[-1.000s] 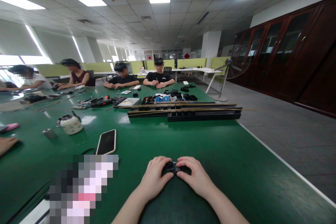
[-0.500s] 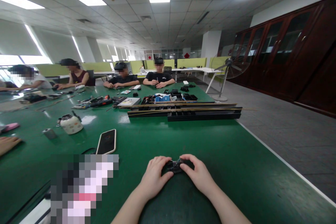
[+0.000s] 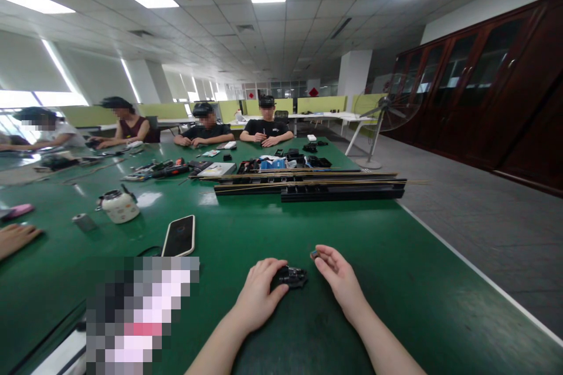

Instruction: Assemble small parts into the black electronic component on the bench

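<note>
My left hand rests on the green table with its fingers curled round a small black part. My right hand is just to the right of that part, lifted slightly off it. Its thumb and forefinger pinch a tiny dark piece above the table. A dark mat lies under both forearms.
A phone lies face up to the left, beside a white kettle-like pot and a small grey cylinder. Long black rails cross the table ahead. Several people sit at the far side. Another person's hand rests at the left edge.
My right hand has come off the black part and moved up and to the right with a tiny piece pinched. My left hand has kept its hold on the part.
</note>
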Motion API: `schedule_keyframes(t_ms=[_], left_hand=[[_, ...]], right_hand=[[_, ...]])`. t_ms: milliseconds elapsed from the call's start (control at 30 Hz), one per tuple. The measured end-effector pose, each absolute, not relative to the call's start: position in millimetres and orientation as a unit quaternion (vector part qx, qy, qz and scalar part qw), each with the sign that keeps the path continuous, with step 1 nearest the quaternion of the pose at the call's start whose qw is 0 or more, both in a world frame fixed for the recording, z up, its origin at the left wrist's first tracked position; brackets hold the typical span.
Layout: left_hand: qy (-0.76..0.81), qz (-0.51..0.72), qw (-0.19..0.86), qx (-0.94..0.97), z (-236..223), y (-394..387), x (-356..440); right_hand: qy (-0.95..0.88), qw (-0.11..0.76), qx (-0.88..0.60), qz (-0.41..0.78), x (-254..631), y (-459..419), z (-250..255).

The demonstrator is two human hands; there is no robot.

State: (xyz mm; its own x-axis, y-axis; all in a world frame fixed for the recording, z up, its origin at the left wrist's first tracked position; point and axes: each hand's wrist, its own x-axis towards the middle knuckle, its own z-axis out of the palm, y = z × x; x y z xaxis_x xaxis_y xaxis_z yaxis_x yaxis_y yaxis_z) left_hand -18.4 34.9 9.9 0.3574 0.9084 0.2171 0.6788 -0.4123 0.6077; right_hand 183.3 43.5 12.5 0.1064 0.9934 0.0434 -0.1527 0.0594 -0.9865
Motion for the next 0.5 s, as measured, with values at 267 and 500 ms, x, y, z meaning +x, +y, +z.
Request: schedule_keyframes(t_ms=[267, 500], left_hand=[[0.501, 0.274, 0.212, 0.793, 6.8, 35.7, -19.6], [0.498, 0.275, 0.215, 0.794, 8.8, 35.1, -19.1]], right_hand=[[-0.399, 0.605, -0.466, 0.508, 186.4, 42.2, 13.4], [-0.361, 0.629, -0.452, 0.519, 187.9, 45.5, 6.0]])
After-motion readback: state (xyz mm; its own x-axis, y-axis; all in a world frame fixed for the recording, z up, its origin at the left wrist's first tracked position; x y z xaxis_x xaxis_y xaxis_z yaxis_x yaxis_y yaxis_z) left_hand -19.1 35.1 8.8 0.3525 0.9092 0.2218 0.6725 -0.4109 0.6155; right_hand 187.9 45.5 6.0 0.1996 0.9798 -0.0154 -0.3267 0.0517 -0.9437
